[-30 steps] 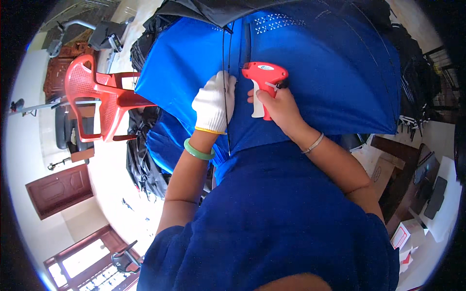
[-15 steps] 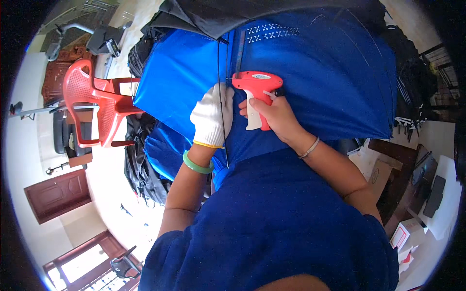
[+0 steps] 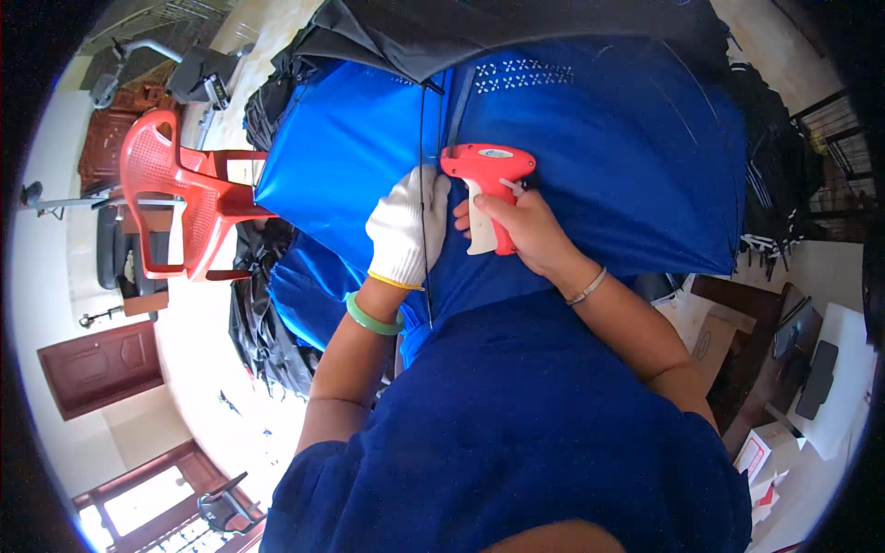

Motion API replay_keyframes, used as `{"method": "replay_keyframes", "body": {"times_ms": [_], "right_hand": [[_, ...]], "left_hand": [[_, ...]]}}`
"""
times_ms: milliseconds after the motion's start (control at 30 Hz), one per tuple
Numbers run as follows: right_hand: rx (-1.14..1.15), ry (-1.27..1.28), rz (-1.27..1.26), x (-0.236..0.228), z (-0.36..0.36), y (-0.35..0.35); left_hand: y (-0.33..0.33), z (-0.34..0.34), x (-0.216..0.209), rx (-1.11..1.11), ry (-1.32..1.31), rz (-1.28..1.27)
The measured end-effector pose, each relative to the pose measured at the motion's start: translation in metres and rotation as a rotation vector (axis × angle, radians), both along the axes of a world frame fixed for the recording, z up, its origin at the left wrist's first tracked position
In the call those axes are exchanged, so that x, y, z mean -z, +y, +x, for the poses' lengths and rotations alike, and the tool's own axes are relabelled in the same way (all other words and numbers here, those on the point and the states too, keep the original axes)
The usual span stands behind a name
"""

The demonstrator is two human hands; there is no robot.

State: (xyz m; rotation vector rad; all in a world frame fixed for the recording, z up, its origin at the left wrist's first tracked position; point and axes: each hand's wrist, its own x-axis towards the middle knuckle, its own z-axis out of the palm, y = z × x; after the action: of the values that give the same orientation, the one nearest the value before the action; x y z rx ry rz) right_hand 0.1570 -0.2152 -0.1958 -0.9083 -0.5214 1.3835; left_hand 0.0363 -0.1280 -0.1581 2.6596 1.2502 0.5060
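Observation:
Blue umbrella fabric (image 3: 608,175) with a row of small white marks spreads in front of me. A thin dark umbrella rib (image 3: 421,138) runs up and down across it. My left hand (image 3: 406,221), in a white knit glove with a yellow cuff edge, is closed on the umbrella beside this rib; its fingertips are partly hidden. In my right hand (image 3: 533,229), which is bare, is a red and white tagging gun (image 3: 487,164). Its muzzle points left, close to the gloved fingers and the rib. Whether its needle pierces the fabric is too small to tell.
Black umbrella fabric (image 3: 516,37) lies along the far side, with more dark folded umbrellas (image 3: 784,175) at the right. A red plastic chair (image 3: 198,198) stands at the left. A cardboard box (image 3: 714,346) and a white box (image 3: 770,450) sit at the lower right.
Both hands and the tagging gun sit slightly lower in the picture. The gun's muzzle remains beside the gloved fingers, and both grips look the same.

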Motion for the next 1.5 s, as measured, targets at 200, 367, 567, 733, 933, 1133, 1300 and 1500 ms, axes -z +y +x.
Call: {"method": "replay_keyframes", "body": {"times_ms": [200, 367, 567, 733, 933, 1133, 1300, 1500], "right_hand": [[-0.261, 0.166, -0.058, 0.02, 0.008, 0.009], [-0.314, 0.15, 0.007, 0.027, 0.012, 0.012], [-0.158, 0.129, 0.149, -0.09, 0.045, -0.055], [0.964, -0.313, 0.148, -0.126, 0.135, -0.148], [0.893, -0.134, -0.09, -0.002, 0.213, -0.207], [0.282, -0.068, -0.141, -0.04, 0.086, -0.167], [-0.032, -0.321, 0.016, -0.05, 0.022, -0.155], [-0.277, -0.663, 0.093, -0.045, 0.019, -0.161]], "left_hand": [[-0.008, 0.005, -0.002, -0.012, -0.013, -0.131], [-0.009, 0.009, -0.006, -0.021, -0.081, -0.143], [0.014, -0.015, -0.024, 0.106, -0.485, -0.056], [0.032, -0.043, -0.073, -0.001, -0.577, -1.004], [0.105, -0.087, -0.073, 0.134, -0.537, -1.106], [0.224, -0.126, -0.108, -0.21, 0.32, 0.334], [0.109, 0.069, -0.177, 0.293, -0.038, 0.383], [0.08, 0.222, -0.141, 0.933, 0.076, 0.27]]}}
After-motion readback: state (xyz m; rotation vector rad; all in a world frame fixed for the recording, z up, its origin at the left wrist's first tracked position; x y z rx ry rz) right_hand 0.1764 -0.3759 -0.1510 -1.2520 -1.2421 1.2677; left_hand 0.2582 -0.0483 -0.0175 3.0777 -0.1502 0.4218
